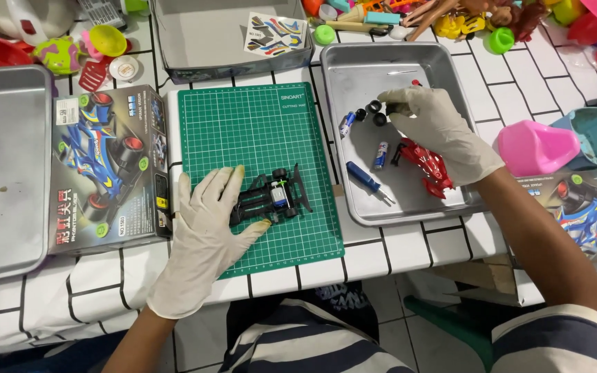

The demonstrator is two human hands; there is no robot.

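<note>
Currently left hand [205, 231] flat, fingers pressing black toy-car chassis [271, 197] onto green cutting mat [257, 131] | right hand [437, 128] pinching small black wheels [374, 110] inside steel tray [395, 207] | chassis likely light, rigid plastic, fragile clips: hold by side rails | just below right grip: red body shell [426, 166], battery [380, 155], blue screwdriver [366, 179]

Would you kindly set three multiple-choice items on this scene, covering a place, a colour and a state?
1. Where does the car chassis lie?
A on the cutting mat
B in the tray
C on the box

2. What colour is the car body shell in the tray?
A blue
B red
C green

3. What is the right hand doing?
A resting flat
B holding a screwdriver
C reaching at small black wheels

Answers: 1 A, it sits on the green mat by the left hand; 2 B, the shell is red; 3 C, its fingers meet the wheels.
</note>
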